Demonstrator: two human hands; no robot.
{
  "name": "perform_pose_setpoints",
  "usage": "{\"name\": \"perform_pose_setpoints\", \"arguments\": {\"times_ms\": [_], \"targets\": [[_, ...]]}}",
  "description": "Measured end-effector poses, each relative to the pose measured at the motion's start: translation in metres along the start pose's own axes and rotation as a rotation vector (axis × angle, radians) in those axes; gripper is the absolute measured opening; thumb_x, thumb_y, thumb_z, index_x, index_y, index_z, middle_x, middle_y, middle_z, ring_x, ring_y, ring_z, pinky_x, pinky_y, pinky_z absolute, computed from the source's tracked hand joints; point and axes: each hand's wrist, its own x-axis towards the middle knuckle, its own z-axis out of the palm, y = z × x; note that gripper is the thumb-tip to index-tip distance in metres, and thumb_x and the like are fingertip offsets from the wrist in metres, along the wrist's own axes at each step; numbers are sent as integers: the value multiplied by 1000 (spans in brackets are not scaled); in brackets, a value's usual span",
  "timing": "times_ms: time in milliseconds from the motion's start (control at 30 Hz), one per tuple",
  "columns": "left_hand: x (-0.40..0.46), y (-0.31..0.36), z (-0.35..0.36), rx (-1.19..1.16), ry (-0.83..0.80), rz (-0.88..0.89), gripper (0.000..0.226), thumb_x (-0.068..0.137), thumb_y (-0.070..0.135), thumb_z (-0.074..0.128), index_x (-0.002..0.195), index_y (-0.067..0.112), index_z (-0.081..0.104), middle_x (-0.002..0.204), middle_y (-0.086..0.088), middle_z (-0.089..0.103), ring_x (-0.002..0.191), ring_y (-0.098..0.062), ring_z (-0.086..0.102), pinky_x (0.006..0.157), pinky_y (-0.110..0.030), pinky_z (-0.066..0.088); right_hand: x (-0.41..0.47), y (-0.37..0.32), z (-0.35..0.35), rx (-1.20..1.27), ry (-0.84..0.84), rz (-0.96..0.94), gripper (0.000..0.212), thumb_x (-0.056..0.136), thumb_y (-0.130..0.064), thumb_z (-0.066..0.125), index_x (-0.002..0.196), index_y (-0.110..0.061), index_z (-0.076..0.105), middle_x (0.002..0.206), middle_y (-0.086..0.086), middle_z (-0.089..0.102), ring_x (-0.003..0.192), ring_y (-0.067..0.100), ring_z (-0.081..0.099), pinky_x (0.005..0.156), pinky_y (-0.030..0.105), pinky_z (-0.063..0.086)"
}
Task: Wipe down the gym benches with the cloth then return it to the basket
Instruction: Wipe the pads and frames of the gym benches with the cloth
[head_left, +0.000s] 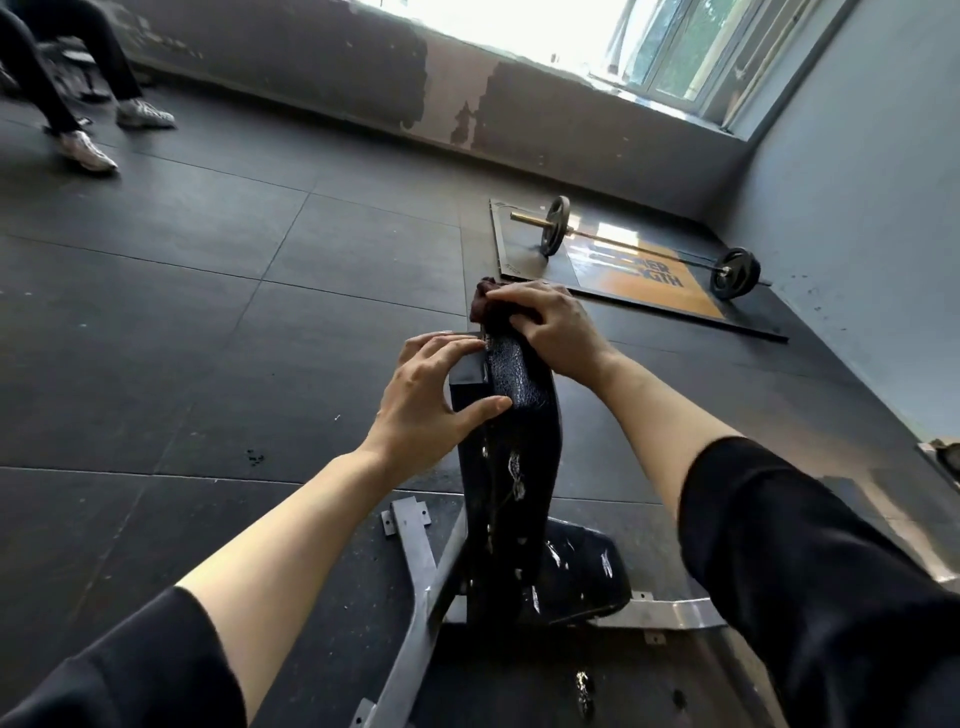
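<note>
Wiping is under way: the right hand (553, 332) is pressing the cloth (485, 306) onto the bench (514, 441) top, fingers curled over it; the left hand (436, 400), fingers straight, is bracing the pad just below. Next probably calls for dragging downward.

Dark maroon cloth (480, 304) is seen under the right hand (550, 332). Black cracked-grain bench pad (511, 441), flecked with white tears, is touched by the left hand (426, 400). Grey frame (415, 566) below. Black sleeves (810, 561). Orange-and-black platform (649, 275) beyond the right hand.
</note>
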Motion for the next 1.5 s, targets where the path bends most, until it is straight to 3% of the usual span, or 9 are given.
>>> {"name": "perform_pose_setpoints", "arguments": {"times_ms": [233,333,433,567,767,900,1100,1300,1500], "targets": [[-57,3,16,-45,1,-45,49,94,28,60,141,18,48,134,0,55,125,-14,45,103,-22,33,-88,-14,-6,73,301,4,38,82,2,60,115,-15,71,119,1,66,114,24,56,103,40,44],[-81,5,27,-94,-15,-69,57,92,31,57,145,19,42,138,1,52,126,-15,47,105,-28,37,-130,-24,6,-39,427,-162,36,83,0,67,117,-10,70,122,4,64,115,25,52,102,30,41],[-96,13,37,-190,24,-144,58,93,20,61,146,19,39,136,3,54,126,-11,49,107,-36,41,-143,-22,24,-179,481,-365,35,87,-7,68,122,-7,67,130,10,60,120,32,46,104,37,40],[-105,26,45,-412,73,-354,63,94,-1,56,148,20,31,132,2,56,120,-6,55,107,-34,43,-154,-1,38,-401,480,-587,36,94,-16,60,130,-11,62,141,6,53,127,35,39,101,48,43],[-117,50,64,-500,104,-419,69,92,-16,45,145,27,35,139,5,51,128,-4,49,107,-24,40,-160,20,39,-509,468,-749,48,84,-7,69,131,-15,61,141,-2,52,121,33,39,99,42,45],[-121,55,67,-516,117,-444,70,89,-20,42,143,23,39,141,5,50,130,-5,47,112,-33,37,-187,43,48,-570,271,-824,43,86,-7,61,129,-11,62,137,3,56,117,35,40,90,47,51],[-123,61,65,-556,165,-460,61,90,-11,48,145,15,39,138,-7,55,130,-15,49,114,-45,33,-195,14,43,-451,254,-786,52,78,-2,63,129,-11,61,138,8,54,114,33,43,89,45,51],[-124,60,67,-505,98,-541,68,94,-12,41,150,24,26,142,0,44,131,-11,43,105,-21,39,-195,40,52,-568,159,-779,42,83,-7,52,123,-11,64,134,10,57,110,31,49,81,41,53],[-130,56,71,-516,94,-498,74,91,-14,44,138,41,27,146,7,38,134,-12,39,108,-29,40,-194,22,44,-545,289,-802,44,81,-9,67,125,-10,62,130,7,61,110,29,47,81,39,50]]}}
